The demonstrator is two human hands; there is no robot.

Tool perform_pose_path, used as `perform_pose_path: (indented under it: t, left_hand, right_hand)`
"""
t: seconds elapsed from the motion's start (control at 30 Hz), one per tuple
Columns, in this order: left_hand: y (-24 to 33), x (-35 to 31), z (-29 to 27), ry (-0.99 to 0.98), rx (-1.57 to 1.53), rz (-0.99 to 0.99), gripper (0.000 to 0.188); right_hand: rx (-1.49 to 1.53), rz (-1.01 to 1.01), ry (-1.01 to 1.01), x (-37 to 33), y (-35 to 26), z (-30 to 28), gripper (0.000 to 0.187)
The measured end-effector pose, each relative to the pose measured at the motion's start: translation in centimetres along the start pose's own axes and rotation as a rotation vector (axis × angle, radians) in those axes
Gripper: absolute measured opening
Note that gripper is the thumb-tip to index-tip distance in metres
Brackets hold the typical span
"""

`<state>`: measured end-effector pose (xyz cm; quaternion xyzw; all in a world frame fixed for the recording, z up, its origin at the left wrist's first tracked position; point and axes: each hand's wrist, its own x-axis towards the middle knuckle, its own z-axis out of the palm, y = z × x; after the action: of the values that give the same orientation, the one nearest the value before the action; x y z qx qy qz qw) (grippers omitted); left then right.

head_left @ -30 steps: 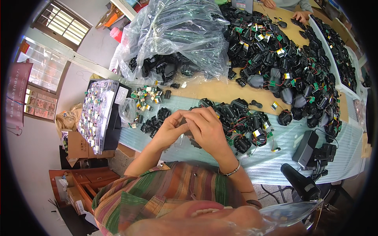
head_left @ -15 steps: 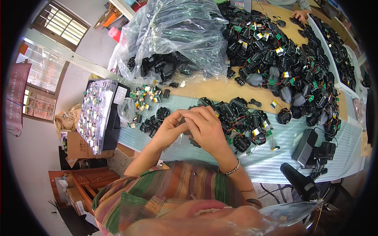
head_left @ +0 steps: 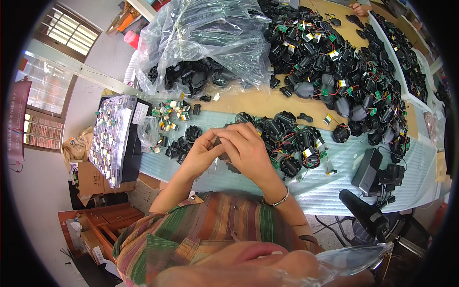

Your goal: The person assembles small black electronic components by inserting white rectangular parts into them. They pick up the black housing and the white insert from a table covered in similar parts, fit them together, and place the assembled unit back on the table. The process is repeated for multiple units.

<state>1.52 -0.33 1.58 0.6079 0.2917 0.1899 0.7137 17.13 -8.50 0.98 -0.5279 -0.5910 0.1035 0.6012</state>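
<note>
Both of my hands meet over the near edge of the table, fingers curled together around a small dark plastic part [head_left: 224, 156]. Most of it is covered by the fingers, so its exact kind cannot be made out. My left hand [head_left: 200, 152] grips it from the left, thumb pressed toward it. From the right, my right hand [head_left: 248, 152] closes over it with the fingers bent. Just beyond the right hand lies a heap of black round housings [head_left: 282, 126] with green boards, red wires and small batteries. A smaller group of black parts [head_left: 179, 148] lies beside the left hand.
A large clear plastic bag [head_left: 205, 43] of black parts stands at the back. A big pile of wired black housings [head_left: 330, 71] covers the right side. Clear trays of components [head_left: 112, 138] stand at left. A black-grey device [head_left: 367, 170] sits near right. Another person's hand [head_left: 359, 8] shows far right.
The whole view has shifted slightly, so the table sits a little higher and further left. My hands keep nearly the same grip. The other person's hand is now partly cut off by the top edge.
</note>
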Motion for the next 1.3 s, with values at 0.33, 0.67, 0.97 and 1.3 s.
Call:
perform_pose_path:
  t: [0.33, 0.67, 0.97, 1.3]
  left_hand:
    - [0.8, -3.4, -2.8, 0.253, -0.062, 0.08, 0.037]
    - [0.3, -8.3, -11.3, 0.693, -0.495, 0.452, 0.045]
    - [-0.3, -8.2, -12.6, 0.731, -0.555, 0.46, 0.047]
    - [-1.7, -9.8, -14.1, 0.792, -0.604, 0.472, 0.041]
  right_hand:
    - [0.041, 0.155, 0.186, -0.5, -0.1, 0.1, 0.017]
    - [-0.112, 0.128, -0.242, 0.4, -1.4, 3.6, 0.021]
    - [-0.356, 0.048, -0.664, 3.1, -1.5, 9.0, 0.018]
    - [-0.52, -0.191, -0.587, 6.3, 2.1, 19.6, 0.023]
